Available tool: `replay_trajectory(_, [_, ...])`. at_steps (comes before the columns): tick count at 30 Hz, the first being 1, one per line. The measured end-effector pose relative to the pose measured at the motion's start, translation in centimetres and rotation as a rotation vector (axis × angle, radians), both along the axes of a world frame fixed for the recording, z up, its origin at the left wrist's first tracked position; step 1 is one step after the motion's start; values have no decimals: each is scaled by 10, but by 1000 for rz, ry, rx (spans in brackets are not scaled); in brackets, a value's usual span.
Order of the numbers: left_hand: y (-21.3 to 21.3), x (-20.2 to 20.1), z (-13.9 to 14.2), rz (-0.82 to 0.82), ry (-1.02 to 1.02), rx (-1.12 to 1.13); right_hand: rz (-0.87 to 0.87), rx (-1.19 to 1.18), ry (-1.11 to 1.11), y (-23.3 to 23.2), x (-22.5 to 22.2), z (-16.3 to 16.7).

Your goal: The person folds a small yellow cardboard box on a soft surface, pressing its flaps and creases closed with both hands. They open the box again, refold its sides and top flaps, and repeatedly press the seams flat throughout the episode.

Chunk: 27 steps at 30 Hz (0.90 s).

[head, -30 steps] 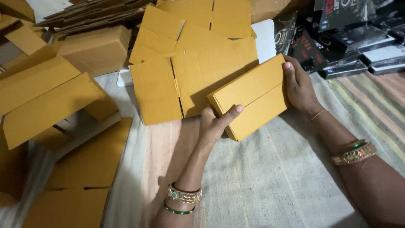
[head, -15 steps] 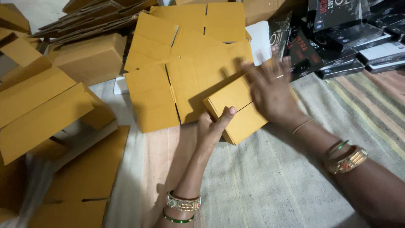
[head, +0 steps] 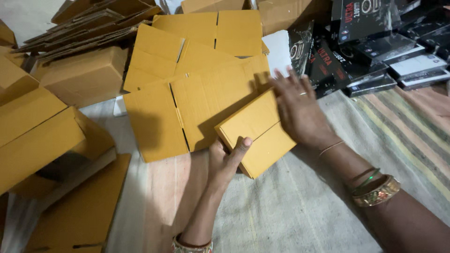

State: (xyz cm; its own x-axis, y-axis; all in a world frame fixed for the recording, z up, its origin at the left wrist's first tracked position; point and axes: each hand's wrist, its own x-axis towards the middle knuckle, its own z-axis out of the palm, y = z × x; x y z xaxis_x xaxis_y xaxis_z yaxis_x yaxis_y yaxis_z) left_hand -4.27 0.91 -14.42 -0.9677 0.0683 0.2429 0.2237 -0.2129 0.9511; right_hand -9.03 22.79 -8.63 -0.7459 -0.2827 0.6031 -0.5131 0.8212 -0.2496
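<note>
Hands are seen at work on a small folded yellow-brown cardboard box [head: 255,133], which lies tilted on a striped woven mat [head: 300,211] near the middle of the view. The box is gripped at its near-left corner by the left hand [head: 227,161]: the thumb is laid over the top face and the remaining fingers are tucked beneath the edge, so the hand is closed on the box. The right hand [head: 297,110] is laid flat, fingers spread and extended, on the far-right part of the box's top, where the two flaps meet in a seam; it is pressed down rather than curled around anything. Gold and green bangles [head: 375,187] are worn on the right wrist, and another set of bangles is partly seen at the left wrist by the bottom edge.

Just behind the box, a large flattened yellow-brown cardboard sheet [head: 192,110] with cut flaps is spread out, overlapped by the box's far edge. More flat sheets are stacked beyond it. Assembled brown cardboard boxes [head: 42,136] are piled at the left. Glossy black printed retail packages [head: 370,47] are heaped at the upper right, well apart from the left hand.
</note>
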Motion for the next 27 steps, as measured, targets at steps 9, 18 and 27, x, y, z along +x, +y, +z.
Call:
replay_trajectory(9, [-3,0,1,23,39,-77,1,-684,-392,35,-24,-12])
replay_trajectory(18, [-3,14,27,296,102,-408,317,-806,-552,39,-22,-6])
replay_trajectory(27, [70,26,90,402,376,-1717,90,-667,-459,30,6,22])
